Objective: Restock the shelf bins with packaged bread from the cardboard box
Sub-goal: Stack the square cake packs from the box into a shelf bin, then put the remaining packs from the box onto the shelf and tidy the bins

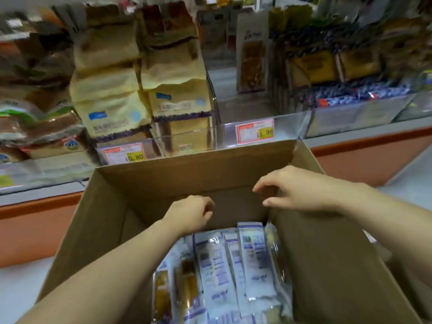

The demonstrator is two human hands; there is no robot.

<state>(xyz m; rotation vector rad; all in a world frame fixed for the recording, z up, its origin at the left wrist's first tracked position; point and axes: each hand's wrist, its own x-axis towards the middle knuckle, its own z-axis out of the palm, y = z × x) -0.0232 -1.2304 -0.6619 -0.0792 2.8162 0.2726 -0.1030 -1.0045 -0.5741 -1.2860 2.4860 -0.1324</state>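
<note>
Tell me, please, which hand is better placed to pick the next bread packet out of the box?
Probably the left hand: it hangs empty just above the bread packets in the cardboard box. The right hand, also empty, sits higher, by the box's right wall.

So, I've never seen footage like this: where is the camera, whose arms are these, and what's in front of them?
No machine here: a person wears one wide-angle camera on the head, looking forward and down, so the bare arms are their own. The left hand and right hand hover over an open cardboard box, fingers loosely curled, holding nothing. Packaged bread in clear wrappers lies in the box. Behind it, clear shelf bins hold bread bags, with price tags in front.
</note>
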